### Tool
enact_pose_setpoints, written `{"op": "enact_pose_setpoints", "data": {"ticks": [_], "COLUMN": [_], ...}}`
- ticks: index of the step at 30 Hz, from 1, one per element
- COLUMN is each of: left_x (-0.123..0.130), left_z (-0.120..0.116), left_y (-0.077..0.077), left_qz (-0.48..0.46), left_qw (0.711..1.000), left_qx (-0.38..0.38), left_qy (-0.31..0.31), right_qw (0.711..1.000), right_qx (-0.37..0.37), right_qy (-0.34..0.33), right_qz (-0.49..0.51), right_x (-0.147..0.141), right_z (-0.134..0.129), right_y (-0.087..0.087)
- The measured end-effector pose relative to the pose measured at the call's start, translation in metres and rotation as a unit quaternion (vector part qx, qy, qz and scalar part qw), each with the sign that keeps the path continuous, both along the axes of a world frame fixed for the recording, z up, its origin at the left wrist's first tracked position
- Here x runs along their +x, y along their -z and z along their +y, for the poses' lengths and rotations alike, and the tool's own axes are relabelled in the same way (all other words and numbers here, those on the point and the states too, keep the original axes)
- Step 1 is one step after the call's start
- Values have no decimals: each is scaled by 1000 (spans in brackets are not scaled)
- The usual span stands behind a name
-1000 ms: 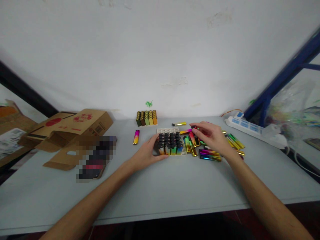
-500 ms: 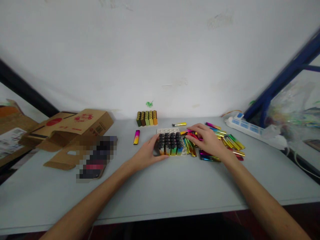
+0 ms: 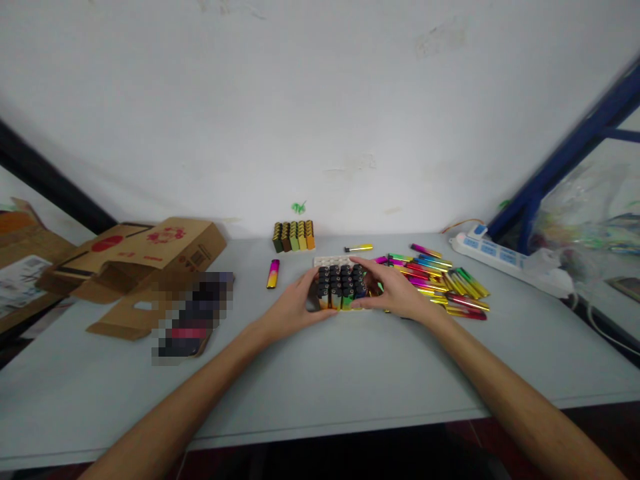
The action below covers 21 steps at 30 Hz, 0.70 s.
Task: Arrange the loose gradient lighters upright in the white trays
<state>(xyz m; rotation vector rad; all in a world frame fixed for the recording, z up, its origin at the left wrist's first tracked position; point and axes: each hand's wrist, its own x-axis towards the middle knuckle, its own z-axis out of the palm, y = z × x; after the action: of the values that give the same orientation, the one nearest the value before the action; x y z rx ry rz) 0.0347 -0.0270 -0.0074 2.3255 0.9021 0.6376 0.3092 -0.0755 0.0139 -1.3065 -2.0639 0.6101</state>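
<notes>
A block of upright lighters (image 3: 342, 283) with black tops stands in a white tray (image 3: 333, 261) at the middle of the table. My left hand (image 3: 295, 303) grips the block's left side, thumb at the front and fingers behind. On the right side my right hand (image 3: 393, 287) holds the block the same way, fingers at the back corner and thumb at the front. Loose shiny coloured lighters (image 3: 430, 277) lie in a pile just beyond my right hand, which hides part of them. Most of the tray lies hidden under the block.
Behind stands another lighter block (image 3: 294, 237). Single lighters lie near it, one pink-yellow (image 3: 273, 274), one yellow (image 3: 359, 248). A cardboard box (image 3: 165, 250) and a blurred-out phone (image 3: 195, 320) are at left; a power strip (image 3: 510, 260) is at right.
My right hand has moved left from the loose lighters to the right side of the block and closed on it. My left hand has stayed in place.
</notes>
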Motion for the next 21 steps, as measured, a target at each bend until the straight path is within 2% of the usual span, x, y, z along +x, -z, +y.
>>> {"op": "enact_pose_setpoints", "data": {"ticks": [5, 8, 13, 21], "left_x": [-1, -1, -1, -2], "left_z": [0, 0, 1, 1], "left_y": [1, 1, 2, 2], "left_qz": [5, 6, 3, 4], "left_qw": [1000, 1000, 1000, 1000], "left_qx": [-4, 1, 7, 5], "left_qy": [-2, -1, -1, -4], "right_qw": [997, 996, 998, 994], "right_qx": [-1, 1, 13, 6], "right_qy": [9, 16, 24, 105], "right_qz": [80, 93, 57, 16], "right_x": [6, 9, 15, 34], "right_z": [-1, -2, -3, -2], "right_y": [-4, -8, -15, -18]}}
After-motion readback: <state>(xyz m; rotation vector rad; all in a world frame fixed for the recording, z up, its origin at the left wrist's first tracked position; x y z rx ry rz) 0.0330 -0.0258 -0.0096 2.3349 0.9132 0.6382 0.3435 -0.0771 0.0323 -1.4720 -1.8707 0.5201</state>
